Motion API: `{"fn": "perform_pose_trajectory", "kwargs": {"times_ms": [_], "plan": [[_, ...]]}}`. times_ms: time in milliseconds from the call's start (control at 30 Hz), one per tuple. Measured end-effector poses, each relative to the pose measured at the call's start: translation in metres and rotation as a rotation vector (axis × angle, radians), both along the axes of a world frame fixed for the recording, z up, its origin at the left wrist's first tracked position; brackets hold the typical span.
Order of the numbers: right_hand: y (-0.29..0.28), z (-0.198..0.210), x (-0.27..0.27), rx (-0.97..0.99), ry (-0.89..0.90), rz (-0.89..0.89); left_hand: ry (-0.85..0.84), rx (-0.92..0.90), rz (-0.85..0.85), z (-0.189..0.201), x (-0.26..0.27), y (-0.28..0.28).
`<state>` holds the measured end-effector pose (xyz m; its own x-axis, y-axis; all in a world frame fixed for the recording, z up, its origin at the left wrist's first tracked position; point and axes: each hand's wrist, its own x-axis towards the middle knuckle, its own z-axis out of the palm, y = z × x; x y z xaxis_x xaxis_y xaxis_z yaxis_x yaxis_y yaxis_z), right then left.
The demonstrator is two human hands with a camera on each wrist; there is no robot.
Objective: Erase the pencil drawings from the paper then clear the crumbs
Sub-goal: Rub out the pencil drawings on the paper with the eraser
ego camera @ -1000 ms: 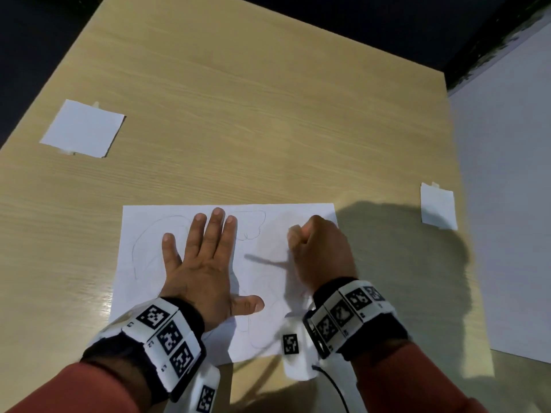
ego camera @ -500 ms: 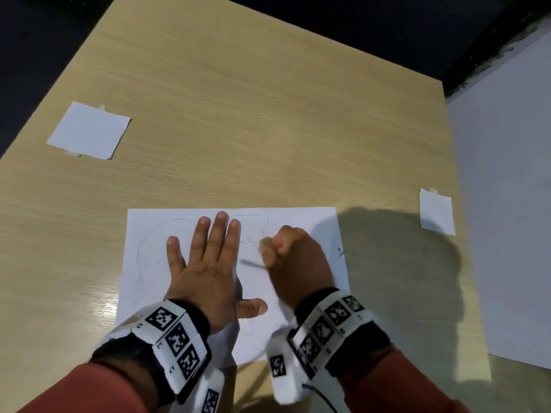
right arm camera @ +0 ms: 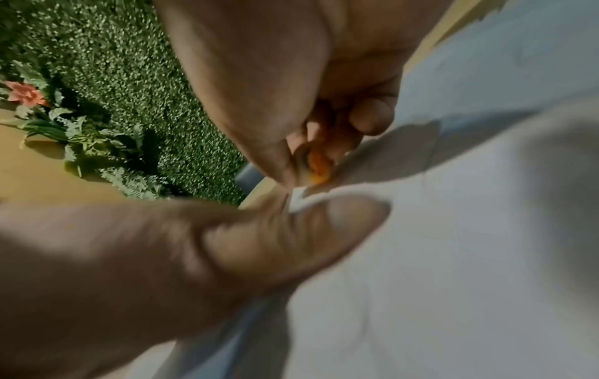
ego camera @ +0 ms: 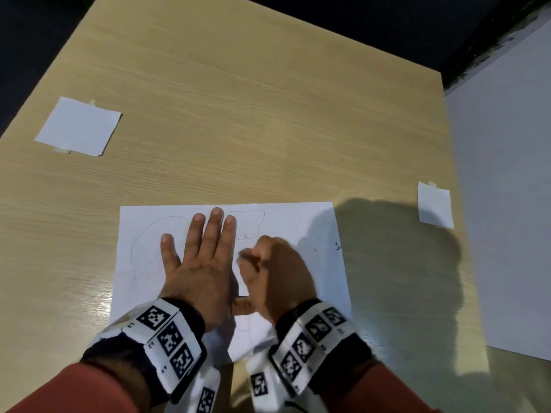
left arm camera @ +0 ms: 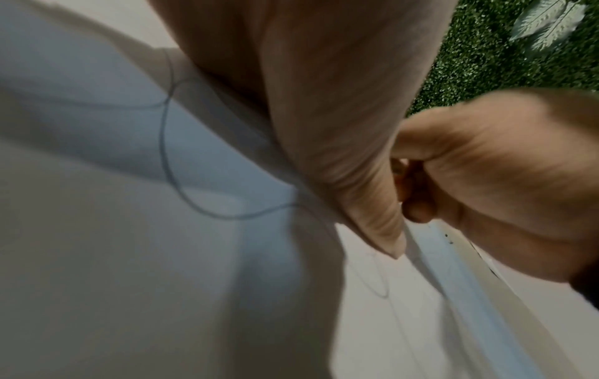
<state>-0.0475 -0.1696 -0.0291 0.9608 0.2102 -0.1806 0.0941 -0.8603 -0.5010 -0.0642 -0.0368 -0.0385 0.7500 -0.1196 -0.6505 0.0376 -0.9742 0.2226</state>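
A white sheet of paper (ego camera: 298,225) with faint pencil lines (ego camera: 143,236) lies on the wooden table (ego camera: 238,114) in front of me. My left hand (ego camera: 199,257) presses flat on the sheet, fingers straight and spread. My right hand (ego camera: 277,269) is curled just right of it and pinches a small orange eraser (right arm camera: 316,164) against the paper. The eraser shows only in the right wrist view, between the fingertips. A curved pencil line (left arm camera: 168,159) runs under my left palm in the left wrist view. A few dark crumbs (ego camera: 337,247) lie near the sheet's right edge.
A small white paper square (ego camera: 79,126) is taped at the table's far left and a smaller one (ego camera: 434,205) near its right edge. A large white board (ego camera: 507,204) lies beyond the table's right side. Artificial green foliage (right arm camera: 113,77) stands behind the table.
My right hand has slid left across the sheet with the eraser, from the right part to just beside my left hand. The left hand has stayed flat in place.
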Motion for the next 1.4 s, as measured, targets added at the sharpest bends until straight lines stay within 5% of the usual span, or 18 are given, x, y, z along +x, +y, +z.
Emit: {"fn": "perform_pose_trajectory", "kwargs": {"times_ms": [233, 467, 733, 933, 1200, 1400], "plan": [[-0.072, 0.001, 0.022, -0.171, 0.045, -0.412, 0.012, -0.019, -0.003, -0.001, 0.0, 0.003], [0.005, 0.002, -0.021, 0.064, 0.036, 0.02, -0.008, 0.001, 0.024, 0.002, -0.001, -0.001], [-0.066, 0.0, -0.005, -0.127, 0.068, -0.339, 0.011, -0.014, 0.007, 0.0, -0.001, 0.002], [0.0, -0.002, -0.027, 0.038, 0.056, -0.028, -0.043, -0.012, 0.031, -0.002, -0.002, 0.0], [-0.06, 0.001, -0.012, -0.109, 0.105, -0.341, 0.006, -0.017, 0.012, 0.0, 0.0, 0.001], [-0.019, -0.002, -0.023, -0.052, 0.111, -0.017, 0.002, -0.004, -0.001, 0.0, -0.001, 0.001]]}}
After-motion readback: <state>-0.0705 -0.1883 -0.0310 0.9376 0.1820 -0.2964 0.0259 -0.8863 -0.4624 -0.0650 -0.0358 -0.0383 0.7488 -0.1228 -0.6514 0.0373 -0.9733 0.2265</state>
